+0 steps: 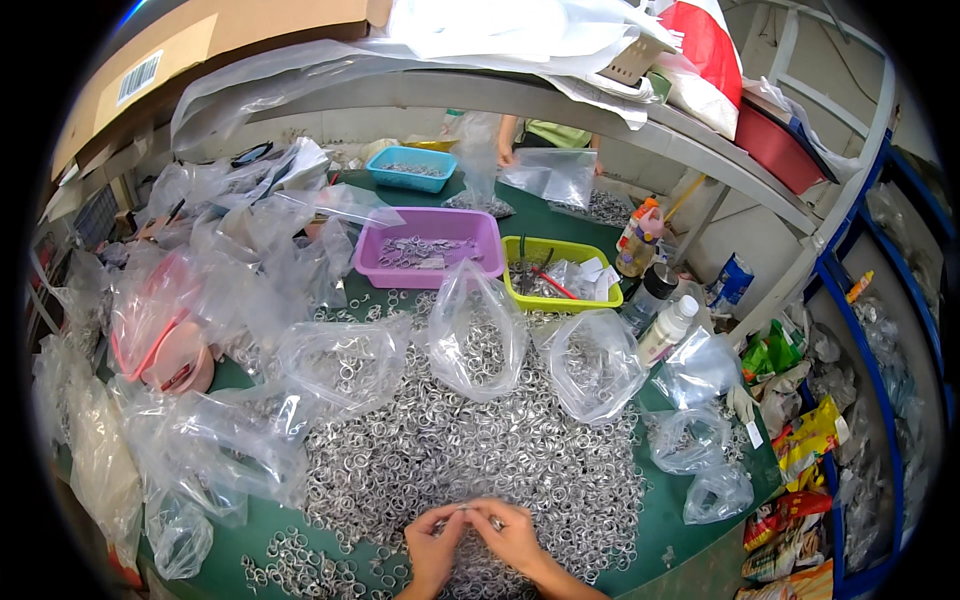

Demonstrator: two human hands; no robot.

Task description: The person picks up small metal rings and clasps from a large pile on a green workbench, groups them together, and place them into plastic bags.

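Near-left of the silver ring heap (400, 455), a loose ring cluster (300, 568) could merge if brushed. Above the heap's near part, my left hand (434, 548) and right hand (510, 537) touch fingertips; I cannot tell whether they pinch a ring, but slackening could lose one there.

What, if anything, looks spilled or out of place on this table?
A small scatter of metal rings lies at the near left of the green table. It looks slightly odd because it sits apart from the big heap, though I can't tell whether it spilled or was set aside.
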